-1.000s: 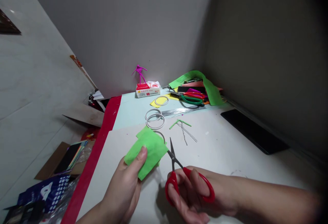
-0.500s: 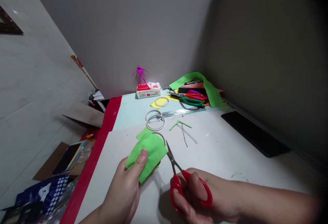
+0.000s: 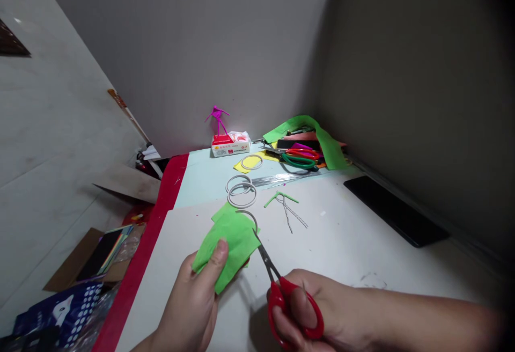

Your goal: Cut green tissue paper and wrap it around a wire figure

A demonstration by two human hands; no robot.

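My left hand (image 3: 197,293) pinches a piece of green paper (image 3: 229,244) between thumb and fingers, above the white table. Red-handled scissors (image 3: 277,293) are in my right hand (image 3: 306,309), with fingers through the loops. Their blades are nearly closed, and the tips are at the right edge of the green paper. A grey ring, partly hidden, shows just behind the paper. Farther back lie two overlapping rings (image 3: 242,195). To their right is a twisted wire piece (image 3: 286,210) with a green wrapped top.
At the back, a purple wire figure (image 3: 218,118) stands on a small box (image 3: 230,145). Right of it lie green-handled scissors (image 3: 300,161), a long green strip (image 3: 332,148) and other tools. A black phone-like slab (image 3: 394,210) is at right. Left of the table sits a blue bag (image 3: 60,309).
The scissor blades have drawn closer together, and their tips have moved left to the edge of the green paper. The whole view has shifted slightly.
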